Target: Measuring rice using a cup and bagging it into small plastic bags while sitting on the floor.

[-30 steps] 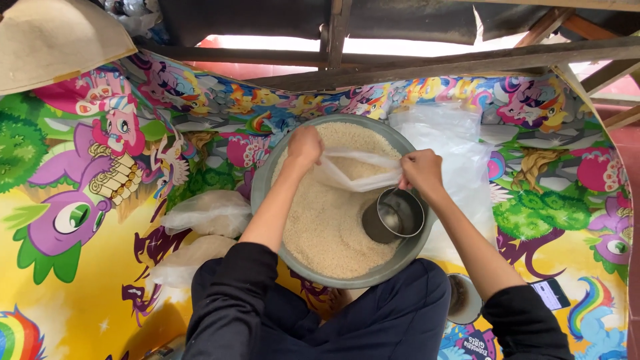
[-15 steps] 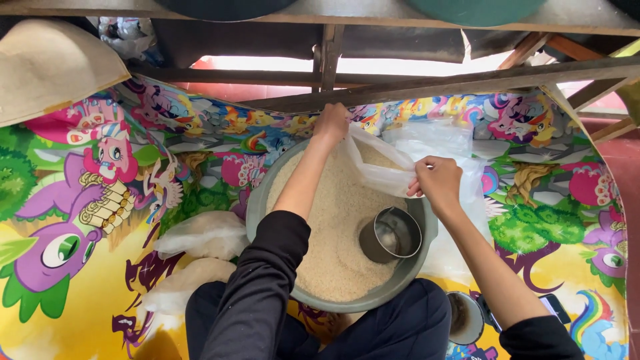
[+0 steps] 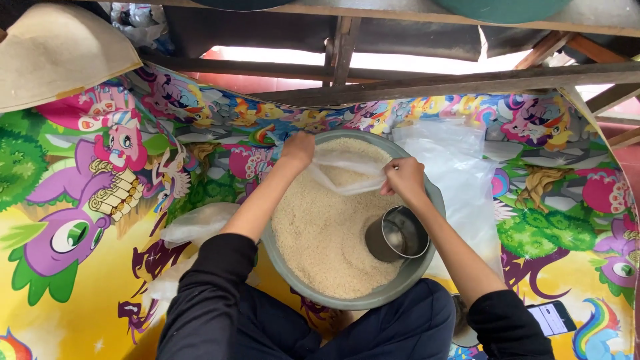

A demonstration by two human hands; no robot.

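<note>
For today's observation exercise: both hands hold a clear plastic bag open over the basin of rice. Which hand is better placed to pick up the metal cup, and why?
The right hand, probably. The metal cup stands in the rice just below it, on the basin's right side. The left hand grips the plastic bag at the far rim, farther away.

I see the basin point(image 3: 293, 283) at centre on the mat point(image 3: 87, 293), rice point(image 3: 320, 233) inside it. The metal cup point(image 3: 398, 233) sits in the rice at 4 o'clock. Loose bags point(image 3: 460, 167) lie at 2 o'clock, filled bags point(image 3: 197, 223) at 9, phone point(image 3: 551, 317) at 4.

Both arms reach forward, left hand point(image 3: 297, 151) and right hand point(image 3: 403, 179) pinching
</note>
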